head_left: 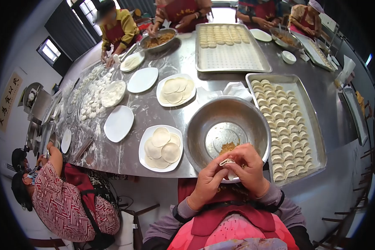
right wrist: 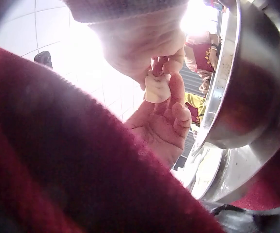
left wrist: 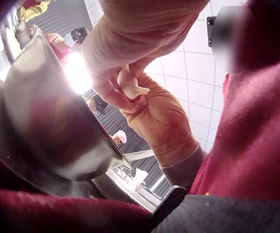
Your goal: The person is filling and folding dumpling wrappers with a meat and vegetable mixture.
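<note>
Between both hands, above the near rim of a steel bowl (head_left: 191, 125), is a folded pale dough piece (head_left: 226, 161). My left hand (head_left: 207, 183) pinches its left side, and my right hand (head_left: 250, 171) grips it from the right. Seen from the left wrist, the dough (left wrist: 128, 83) bulges between the fingertips, with a narrow end sticking out. The right wrist view shows the dough (right wrist: 157, 89) with folds on its surface, held by the fingers of both hands. Some brown filling (head_left: 228, 147) lies at the bottom of the bowl.
Left of the bowl are plates of round wrappers (head_left: 171, 152) and an empty plate (head_left: 118, 124). A tray (head_left: 314, 143) with rows of dumplings (head_left: 284, 129) stands at the right; another tray (head_left: 233, 63) is behind. Several people surround the table, with floured dough pieces (head_left: 91, 109) at the left.
</note>
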The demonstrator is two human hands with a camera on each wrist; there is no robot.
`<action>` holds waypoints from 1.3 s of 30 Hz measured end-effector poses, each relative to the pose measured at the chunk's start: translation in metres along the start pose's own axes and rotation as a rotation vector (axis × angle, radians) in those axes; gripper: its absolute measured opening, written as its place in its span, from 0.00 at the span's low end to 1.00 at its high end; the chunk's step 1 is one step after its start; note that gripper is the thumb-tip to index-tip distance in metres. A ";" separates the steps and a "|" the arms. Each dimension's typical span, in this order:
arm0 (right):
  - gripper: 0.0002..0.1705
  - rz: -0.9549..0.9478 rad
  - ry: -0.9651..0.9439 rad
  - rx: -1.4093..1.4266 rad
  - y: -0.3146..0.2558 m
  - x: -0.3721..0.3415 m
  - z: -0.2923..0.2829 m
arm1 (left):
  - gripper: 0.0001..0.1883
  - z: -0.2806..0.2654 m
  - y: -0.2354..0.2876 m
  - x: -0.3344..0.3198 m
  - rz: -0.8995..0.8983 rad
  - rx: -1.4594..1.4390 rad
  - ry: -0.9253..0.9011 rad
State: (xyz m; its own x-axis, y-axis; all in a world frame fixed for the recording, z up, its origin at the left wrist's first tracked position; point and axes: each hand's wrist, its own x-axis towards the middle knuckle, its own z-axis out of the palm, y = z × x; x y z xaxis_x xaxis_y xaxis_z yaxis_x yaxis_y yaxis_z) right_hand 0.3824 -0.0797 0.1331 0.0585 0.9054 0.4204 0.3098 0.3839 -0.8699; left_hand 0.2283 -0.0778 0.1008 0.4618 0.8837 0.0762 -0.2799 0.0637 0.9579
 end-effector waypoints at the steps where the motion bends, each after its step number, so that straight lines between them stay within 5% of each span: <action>1: 0.08 -0.024 -0.001 -0.013 0.000 -0.001 0.000 | 0.26 0.001 0.000 0.000 0.003 -0.033 0.004; 9: 0.08 -0.175 0.014 -0.104 -0.003 0.003 0.003 | 0.29 0.006 0.004 -0.002 0.105 0.032 0.062; 12: 0.07 -0.200 -0.023 -0.094 -0.008 0.004 0.006 | 0.27 0.001 0.003 -0.006 -0.025 0.051 0.041; 21: 0.09 0.065 -0.014 0.121 -0.007 0.005 0.007 | 0.27 0.001 0.003 -0.003 0.016 -0.149 0.042; 30: 0.11 -0.097 -0.082 -0.020 0.001 0.004 0.004 | 0.29 -0.002 0.011 -0.002 -0.001 -0.163 0.036; 33: 0.14 0.013 -0.037 0.064 -0.016 0.011 0.007 | 0.28 -0.002 0.009 -0.001 -0.026 -0.245 0.040; 39: 0.19 0.039 -0.280 0.162 0.001 0.010 0.002 | 0.27 -0.002 0.013 -0.003 0.000 -0.163 0.040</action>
State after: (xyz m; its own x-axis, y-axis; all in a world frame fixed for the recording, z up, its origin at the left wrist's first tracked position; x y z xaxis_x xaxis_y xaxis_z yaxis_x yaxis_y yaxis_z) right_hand 0.3817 -0.0697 0.1364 -0.2025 0.9262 0.3180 0.1557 0.3510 -0.9233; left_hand 0.2219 -0.0788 0.1121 0.4288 0.9013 0.0617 -0.4140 0.1353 0.9002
